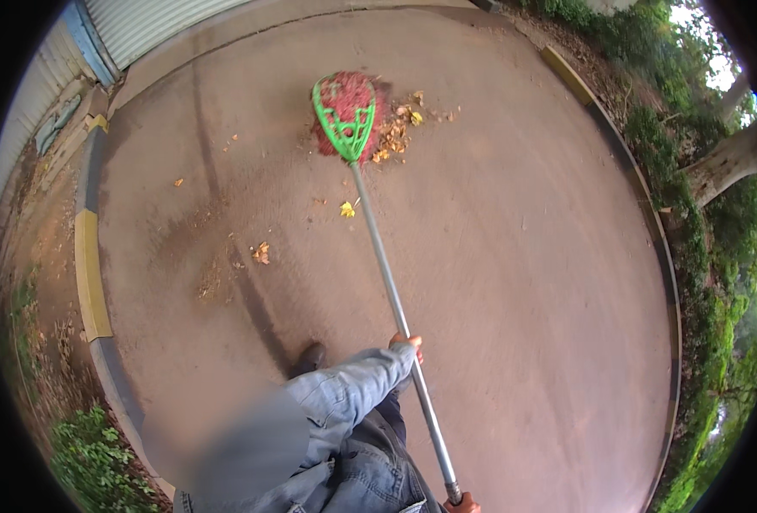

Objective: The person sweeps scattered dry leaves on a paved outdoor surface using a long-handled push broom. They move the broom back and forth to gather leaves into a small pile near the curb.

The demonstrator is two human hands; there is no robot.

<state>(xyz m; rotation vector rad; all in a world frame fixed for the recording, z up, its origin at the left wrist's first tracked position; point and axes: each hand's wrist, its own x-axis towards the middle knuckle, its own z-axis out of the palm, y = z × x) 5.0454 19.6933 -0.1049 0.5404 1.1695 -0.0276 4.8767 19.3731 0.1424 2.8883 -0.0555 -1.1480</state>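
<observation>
A long-handled broom slants across the paved ground, with a grey metal pole (382, 248). Its green fan-shaped head (347, 141) with red bristles (348, 92) rests on the ground far ahead. My left hand (408, 344), in a denim sleeve, is closed round the middle of the pole. At the near end of the pole my right hand (463, 504) grips it, partly cut off by the lower edge. Dry brown and yellow leaves (394, 137) lie in a small heap against the right side of the bristles.
A yellow leaf (348, 209) and a brown leaf clump (261, 253) lie nearer. Painted kerbs border the left (93, 274) and right (571, 75). Plants and a tree trunk (725, 167) stand beyond the right one. A corrugated shutter (143, 30) is at the far left. My shoe (309, 357) shows below.
</observation>
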